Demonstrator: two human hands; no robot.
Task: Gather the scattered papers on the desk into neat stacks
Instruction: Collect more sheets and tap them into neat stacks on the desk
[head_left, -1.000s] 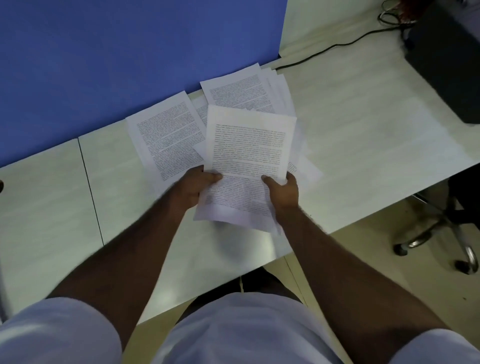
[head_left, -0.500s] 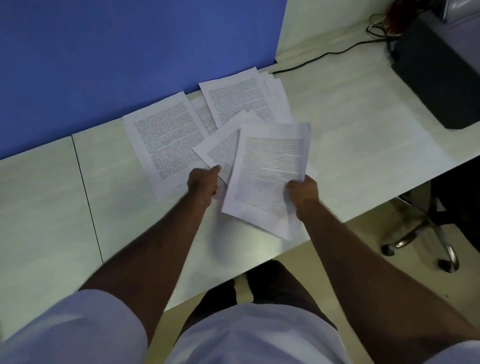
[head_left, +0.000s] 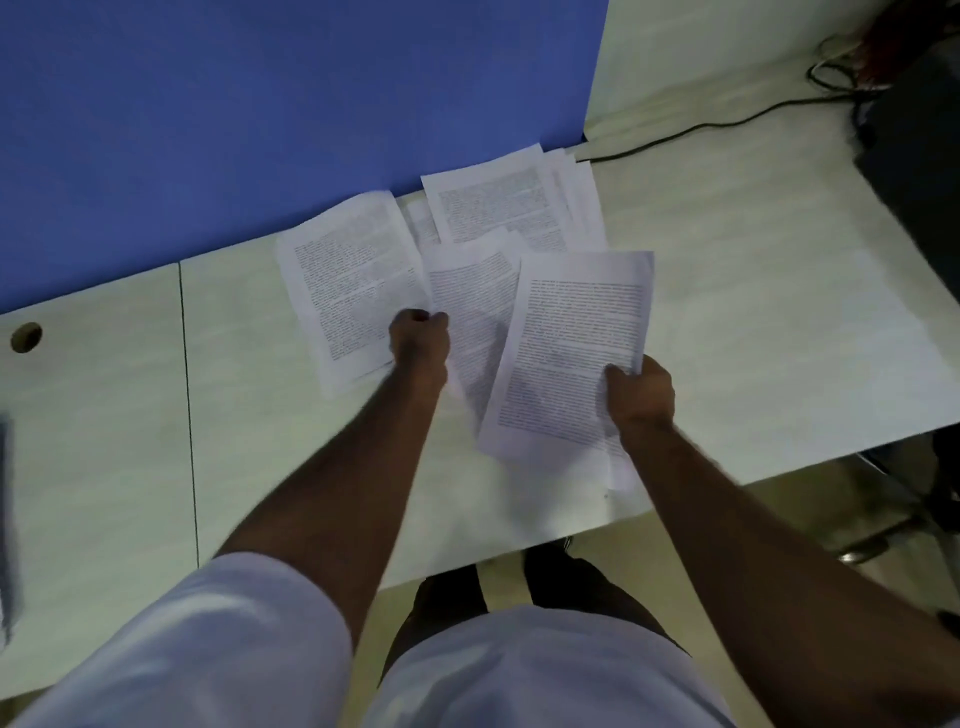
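Observation:
Printed white papers lie scattered on the pale desk (head_left: 727, 270). My right hand (head_left: 641, 392) grips a small stack of sheets (head_left: 571, 343) by its lower right edge, held just above the desk. My left hand (head_left: 420, 343) is closed on the edge of another printed sheet (head_left: 472, 296) lying beside that stack. A single sheet (head_left: 348, 280) lies flat to the left of my left hand. A few overlapping sheets (head_left: 509, 202) rest further back against the blue partition.
A blue partition (head_left: 260, 114) stands along the desk's back edge. A black cable (head_left: 727, 124) runs to a dark box (head_left: 919, 171) at the right. A cable hole (head_left: 26, 336) sits far left. A chair base (head_left: 893, 519) stands on the floor at the right.
My left hand let go of the stack and took hold of a sheet on the desk. My right hand carried the stack to the right.

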